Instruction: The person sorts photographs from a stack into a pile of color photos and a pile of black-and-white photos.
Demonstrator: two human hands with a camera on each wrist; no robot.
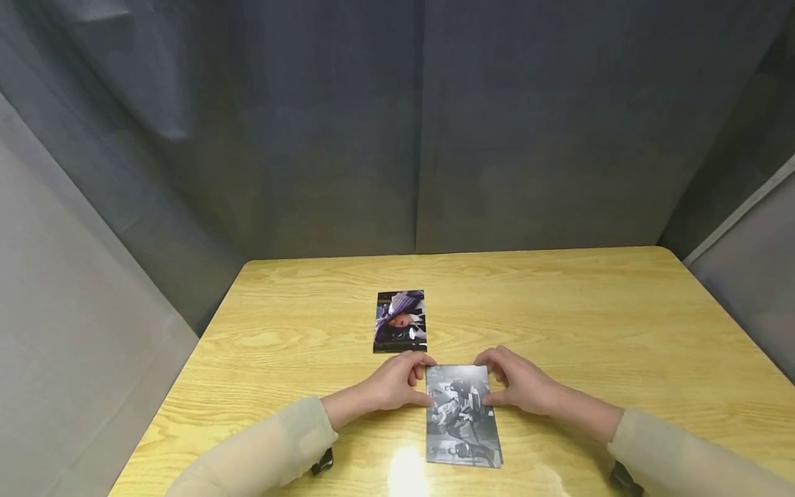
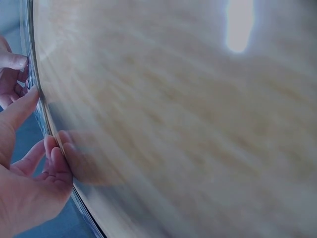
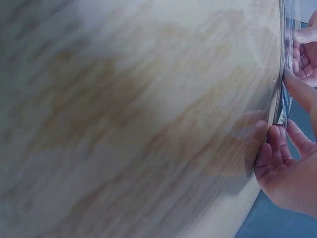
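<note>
Your left hand and right hand each pinch a side edge of the black-and-white photo, grip clamped on it from both sides. The photo lies flat on the table, near its front edge. A colour photo lies just beyond, apart.

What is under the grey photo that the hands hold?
Under the grey photo only the table shows around it. It looks like a stack, but what lies beneath the top print is covered.
</note>
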